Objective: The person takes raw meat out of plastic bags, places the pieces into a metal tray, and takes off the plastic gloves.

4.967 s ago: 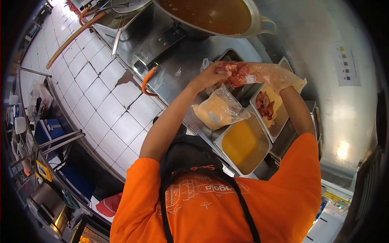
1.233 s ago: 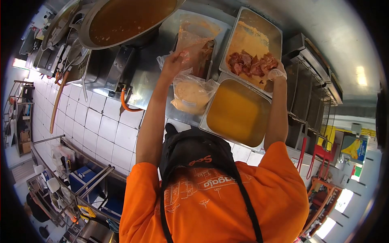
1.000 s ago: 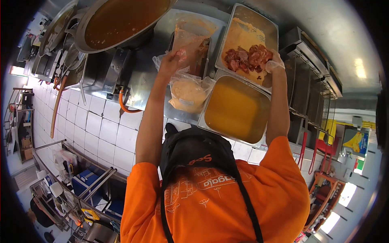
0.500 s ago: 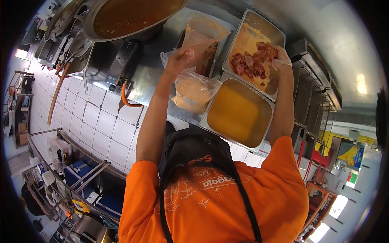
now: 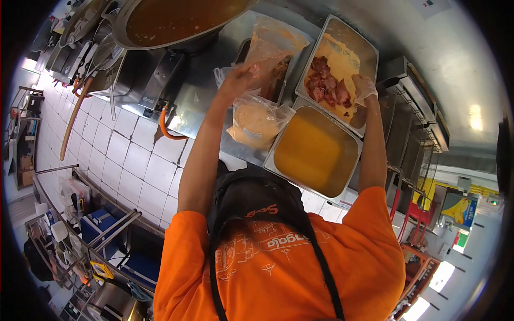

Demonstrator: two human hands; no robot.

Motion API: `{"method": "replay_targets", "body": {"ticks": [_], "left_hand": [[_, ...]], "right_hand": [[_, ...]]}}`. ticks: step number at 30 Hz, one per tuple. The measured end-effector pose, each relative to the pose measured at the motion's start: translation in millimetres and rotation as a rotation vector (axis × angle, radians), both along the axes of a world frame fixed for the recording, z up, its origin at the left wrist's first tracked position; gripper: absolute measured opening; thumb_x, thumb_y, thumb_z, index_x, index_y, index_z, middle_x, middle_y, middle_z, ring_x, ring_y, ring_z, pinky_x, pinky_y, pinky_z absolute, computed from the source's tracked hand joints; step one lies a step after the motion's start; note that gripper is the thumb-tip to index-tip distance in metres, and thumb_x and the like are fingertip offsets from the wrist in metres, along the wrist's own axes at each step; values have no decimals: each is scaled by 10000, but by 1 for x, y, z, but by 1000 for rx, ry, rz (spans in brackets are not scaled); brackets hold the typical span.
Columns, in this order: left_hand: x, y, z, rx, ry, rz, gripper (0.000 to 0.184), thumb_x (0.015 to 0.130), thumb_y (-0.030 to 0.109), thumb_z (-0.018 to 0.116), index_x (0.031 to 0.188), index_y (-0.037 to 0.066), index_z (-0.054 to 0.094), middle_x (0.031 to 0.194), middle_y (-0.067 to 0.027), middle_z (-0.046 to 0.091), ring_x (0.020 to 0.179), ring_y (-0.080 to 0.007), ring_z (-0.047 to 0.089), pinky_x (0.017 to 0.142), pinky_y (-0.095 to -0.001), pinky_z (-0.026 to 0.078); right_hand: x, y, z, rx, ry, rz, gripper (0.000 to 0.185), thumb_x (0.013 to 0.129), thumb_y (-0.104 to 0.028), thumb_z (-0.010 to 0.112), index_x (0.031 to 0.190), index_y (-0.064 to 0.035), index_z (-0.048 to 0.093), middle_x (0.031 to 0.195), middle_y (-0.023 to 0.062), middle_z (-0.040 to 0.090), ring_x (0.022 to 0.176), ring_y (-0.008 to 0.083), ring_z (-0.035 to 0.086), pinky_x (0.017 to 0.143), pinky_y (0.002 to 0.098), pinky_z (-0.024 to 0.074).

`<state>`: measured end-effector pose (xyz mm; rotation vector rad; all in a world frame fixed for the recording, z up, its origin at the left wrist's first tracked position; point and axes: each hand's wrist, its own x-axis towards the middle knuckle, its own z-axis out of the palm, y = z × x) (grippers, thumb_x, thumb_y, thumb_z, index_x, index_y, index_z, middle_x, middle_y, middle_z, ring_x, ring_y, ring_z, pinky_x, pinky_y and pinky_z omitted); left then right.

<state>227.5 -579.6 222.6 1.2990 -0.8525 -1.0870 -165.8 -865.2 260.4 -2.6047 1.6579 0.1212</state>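
My left hand (image 5: 238,83) is closed on a clear plastic bag (image 5: 270,45) dusted with pale orange powder, held over a dark tray (image 5: 279,80). Just below that hand sits a second clear bag (image 5: 256,125), full of the same kind of powder. A loose clear plastic glove covers my right hand (image 5: 365,90), which is at the right side of a steel pan (image 5: 369,51) of breading flour (image 5: 342,53). Pieces of raw meat (image 5: 327,88) lie heaped on the flour, left of that hand. Its fingers are too blurred to read.
A steel pan of yellow liquid (image 5: 316,150) stands nearest my body. At upper left, a big pot of brown liquid (image 5: 182,21) rests above a burner (image 5: 163,80) with an orange hose (image 5: 167,125). Wire racks (image 5: 412,134) stand right of the pans.
My right hand has moved off the meat, slightly down and left onto the flour at the pan's right side. The meat heap now lies further left. My left hand keeps its hold on the bag.
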Motion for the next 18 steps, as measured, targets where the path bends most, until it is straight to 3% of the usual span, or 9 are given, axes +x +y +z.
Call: {"method": "replay_targets", "body": {"ticks": [3,5,7,12,14,16,18], "left_hand": [[-1,1,7,47,1,-9,433,948,388,582,1203,44,645,992,-68,671,944,-115,577,852,-262,425],[-1,-1,7,64,8,-15,449,938,406,591,1192,41,651,989,-62,666,937,-115,567,848,-265,423],[1,-2,5,63,18,-18,453,928,407,597,1182,36,656,991,-56,661,938,-120,569,844,-268,426],[-4,-3,13,36,-77,-45,382,921,323,583,1169,45,670,971,-39,661,914,-126,575,844,-271,432],[-6,-11,9,36,-49,-86,346,932,284,576,1174,54,669,992,-32,660,925,-121,581,842,-269,444],[-1,-27,0,57,44,-158,307,956,250,573,1184,66,663,1043,-22,656,962,-109,589,852,-260,459],[-1,-28,29,151,-199,-175,335,948,258,587,1204,49,647,1069,-31,658,970,-115,591,859,-263,463]], "right_hand": [[39,47,51,101,-313,-64,431,915,-279,471,1288,-70,526,1215,171,610,1077,339,595,939,361,452],[54,49,56,88,-172,160,458,846,-163,570,1297,-92,536,1336,135,525,1126,324,576,976,339,451],[72,52,50,217,-267,245,503,832,-118,606,1327,-101,516,1386,120,486,1123,304,577,975,340,452],[154,94,53,705,-1139,240,603,841,-78,645,1403,-86,424,1390,118,438,1036,230,591,909,350,470],[185,116,51,932,-1376,340,626,849,-87,650,1419,-87,391,1290,142,526,1040,208,598,936,345,468],[202,110,37,1003,-1438,401,608,857,-93,654,1407,-79,396,1206,146,584,1012,191,610,923,333,478],[227,89,11,916,-1332,425,547,865,-98,656,1366,-60,440,1138,128,613,950,178,628,871,315,499]]}}
